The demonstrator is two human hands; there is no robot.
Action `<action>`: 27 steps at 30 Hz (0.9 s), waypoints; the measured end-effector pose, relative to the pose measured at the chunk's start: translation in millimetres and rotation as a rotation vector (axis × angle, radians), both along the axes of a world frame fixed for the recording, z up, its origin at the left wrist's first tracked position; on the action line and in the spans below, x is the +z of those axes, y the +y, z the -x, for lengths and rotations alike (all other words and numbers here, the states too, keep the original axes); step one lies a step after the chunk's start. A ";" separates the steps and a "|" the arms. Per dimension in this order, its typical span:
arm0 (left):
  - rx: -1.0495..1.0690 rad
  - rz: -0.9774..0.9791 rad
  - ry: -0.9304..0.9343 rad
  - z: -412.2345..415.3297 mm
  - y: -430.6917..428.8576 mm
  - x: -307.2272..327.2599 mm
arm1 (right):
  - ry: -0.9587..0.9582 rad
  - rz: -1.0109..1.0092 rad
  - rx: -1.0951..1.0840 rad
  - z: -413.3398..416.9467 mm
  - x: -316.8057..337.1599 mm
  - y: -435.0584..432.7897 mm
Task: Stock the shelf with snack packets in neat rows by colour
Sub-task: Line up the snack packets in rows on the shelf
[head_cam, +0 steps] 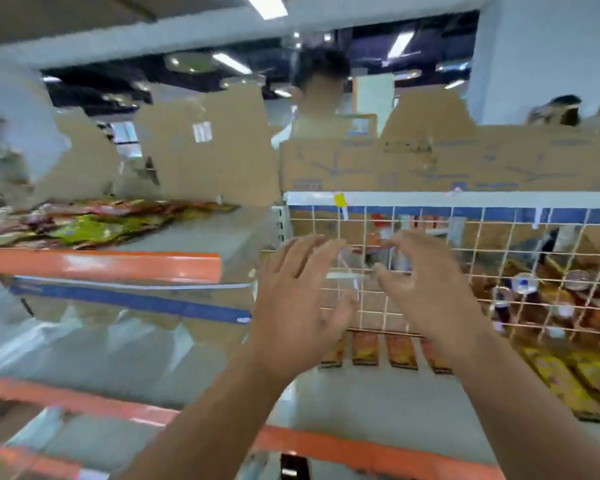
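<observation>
1. While both hands hover in front of the wire grid [471, 251], neither holds a packet. The left hand [298, 289] has its fingers straight and spread wide. The right hand [426, 289] has its fingers loosely curved, with an open gap to the thumb. Blur hides whether either hand touches the pale streak between them.
2. Just beyond the hands, a short row of orange packets [383, 349] sits on the shelf [361, 396] along the foot of the wire grid. Yellow packets [568, 382] lie toward the shelf's right edge.
3. Farther out, a loose pile of red and green packets [84, 223] lies at the left end of the upper shelf [208, 233], behind its orange front edge [101, 265].
4. The packets are probably light, soft and puffed with air, with slick film and contents that crush easily. They look best taken by the side edges or the top seam, a few at a time, without squeezing the middle.
5. Cardboard boxes [430, 164] stand behind the shelf's back edge.
</observation>
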State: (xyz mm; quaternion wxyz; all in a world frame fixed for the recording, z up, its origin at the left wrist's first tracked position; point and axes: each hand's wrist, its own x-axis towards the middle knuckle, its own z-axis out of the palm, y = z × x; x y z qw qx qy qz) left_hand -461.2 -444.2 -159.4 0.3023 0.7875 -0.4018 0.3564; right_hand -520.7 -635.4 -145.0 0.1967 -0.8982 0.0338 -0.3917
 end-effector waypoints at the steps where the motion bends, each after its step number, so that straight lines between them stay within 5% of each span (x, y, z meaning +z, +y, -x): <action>1: 0.045 0.008 -0.015 -1.7 24.8 10.5 | 0.010 -0.001 0.028 -9.1 9.5 20.7; 7: 0.256 0.010 -0.073 -25.5 151.4 60.2 | -0.038 0.038 0.216 -64.1 54.6 119.4; 17: 0.555 -0.117 0.299 -99.9 249.7 105.0 | 0.055 0.113 0.316 -165.5 96.1 160.7; 27: 0.799 -0.443 0.645 -206.5 268.2 115.5 | 0.315 0.145 0.358 -324.0 100.2 160.8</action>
